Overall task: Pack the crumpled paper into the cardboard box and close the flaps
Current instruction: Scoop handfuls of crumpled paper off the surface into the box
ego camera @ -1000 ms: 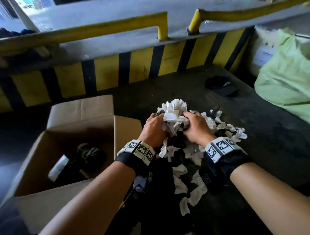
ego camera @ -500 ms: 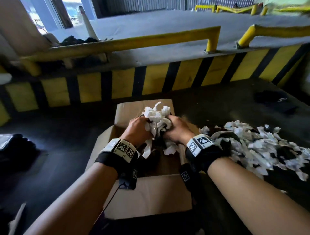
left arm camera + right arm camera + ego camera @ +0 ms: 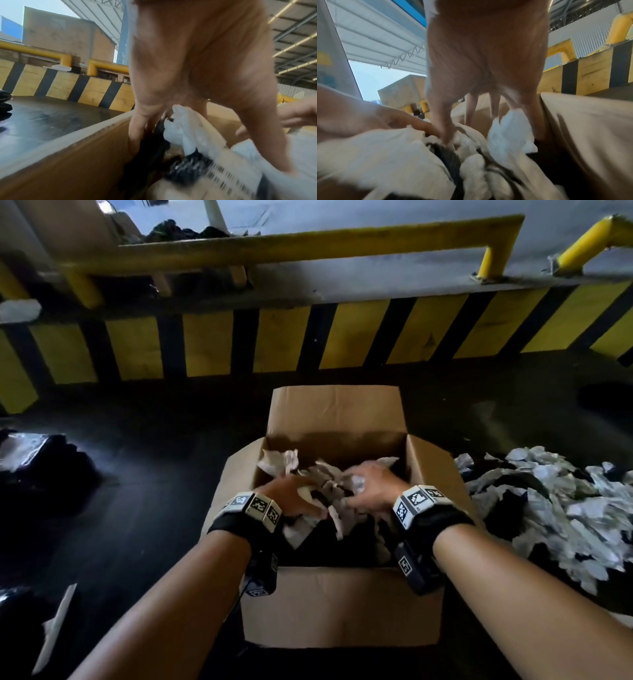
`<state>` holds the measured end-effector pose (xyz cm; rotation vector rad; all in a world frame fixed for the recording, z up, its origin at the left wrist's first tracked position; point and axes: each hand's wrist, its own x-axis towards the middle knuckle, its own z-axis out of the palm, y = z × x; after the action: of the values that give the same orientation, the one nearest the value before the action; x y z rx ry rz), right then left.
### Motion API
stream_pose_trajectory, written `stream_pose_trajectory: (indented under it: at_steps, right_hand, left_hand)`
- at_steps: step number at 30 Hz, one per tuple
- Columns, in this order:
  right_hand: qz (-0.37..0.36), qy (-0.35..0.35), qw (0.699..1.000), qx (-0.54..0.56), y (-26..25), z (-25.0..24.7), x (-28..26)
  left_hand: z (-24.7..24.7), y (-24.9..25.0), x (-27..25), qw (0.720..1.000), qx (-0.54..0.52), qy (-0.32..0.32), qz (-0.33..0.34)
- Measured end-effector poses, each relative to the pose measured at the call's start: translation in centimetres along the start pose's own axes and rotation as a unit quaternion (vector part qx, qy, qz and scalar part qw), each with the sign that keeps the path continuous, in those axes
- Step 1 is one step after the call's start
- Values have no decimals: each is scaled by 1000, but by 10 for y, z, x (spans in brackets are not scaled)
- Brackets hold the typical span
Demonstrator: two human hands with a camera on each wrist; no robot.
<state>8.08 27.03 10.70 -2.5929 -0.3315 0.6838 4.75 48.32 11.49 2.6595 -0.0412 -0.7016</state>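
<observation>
An open cardboard box [image 3: 342,604] stands on the dark floor with its flaps up. Crumpled white paper [image 3: 325,477] lies inside it on top of dark items. Both my hands are down in the box on that paper. My left hand [image 3: 294,498] has its fingers stretched downward, with paper [image 3: 185,129] between thumb and fingers beside the box wall [image 3: 68,155]. My right hand [image 3: 373,481] spreads straight fingers over a paper wad [image 3: 510,135]. A large pile of loose paper [image 3: 548,501] lies on the floor right of the box.
A yellow-and-black striped barrier [image 3: 342,337] with yellow rails [image 3: 308,244] runs behind the box. Dark wrapped bundles [image 3: 41,467] lie at the left, and a pale strip [image 3: 54,628] lies near the left front. Dark floor surrounds the box.
Both hands carried a clump of paper leftward from the pile, over the box and down into it. Their fingers have loosened from a tight hold to a spread one.
</observation>
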Motion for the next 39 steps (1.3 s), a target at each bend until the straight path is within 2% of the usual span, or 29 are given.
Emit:
stream_pose_trajectory:
  at_steps: [2, 3, 5, 7, 8, 9, 11, 13, 14, 16, 18, 21, 23, 25, 27, 28, 31, 33, 35, 39]
  right_hand:
    - [47, -101, 991, -70, 3, 14, 10]
    - [64, -114, 985, -114, 8, 21, 17]
    - [82, -84, 979, -165, 12, 22, 28]
    - [74, -66, 984, -148, 5, 15, 36]
    - [59, -59, 988, -127, -2, 10, 37]
    - [39, -52, 992, -105, -11, 6, 37]
    - [-17, -56, 997, -60, -21, 5, 42]
    - [-8, -124, 990, -70, -23, 12, 41]
    - [12, -162, 981, -108, -17, 19, 42]
    - [44, -203, 959, -195, -3, 27, 44]
    - [63, -195, 952, -226, 15, 33, 54]
    - [53, -168, 965, -195, 13, 20, 50]
    - [61, -123, 974, -179, 12, 19, 48]
    - [65, -155, 966, -197, 16, 22, 46]
    - [66, -204, 953, -212, 20, 22, 40]
    - [56, -206, 957, -197, 20, 17, 33]
    - [-14, -105, 992, -61, 24, -10, 13]
    - [-32, -47, 998, 10, 36, -35, -7]
    - [-27, 5, 999, 30, 64, -66, -32]
    - [36, 106, 993, 34, 146, -122, -80]
  left_hand:
    - [7, -3, 7, 997, 35, -53, -33]
    - [8, -4, 12, 997, 44, -52, -42]
    - [3, -7, 22, 999, 30, 16, -42]
    - [-7, -8, 28, 995, -17, 95, -34]
    - [-12, -9, 31, 993, -25, 106, -40]
    - [-14, -9, 35, 994, -28, 93, -48]
    - [-11, -6, 34, 998, 4, 29, -57]
    - [-2, -8, 33, 995, 60, -28, -70]
    - [2, -12, 35, 993, 75, -43, -82]
    - [9, -21, 37, 989, 98, -49, -101]
    - [11, -22, 36, 988, 114, -32, -103]
    - [7, -12, 34, 988, 103, 11, -112]
    - [8, -8, 31, 989, 110, 6, -100]
    - [14, -11, 26, 988, 123, -34, -86]
    - [16, -13, 20, 983, 160, -44, -78]
    - [13, -10, 21, 981, 171, -37, -82]
    - [-7, 15, 29, 976, 197, -14, -94]
    - [-19, 44, 32, 974, 215, 7, -66]
    - [-25, 87, 36, 981, 193, 24, -16]
    - [-16, 190, 63, 976, 196, -14, 97]
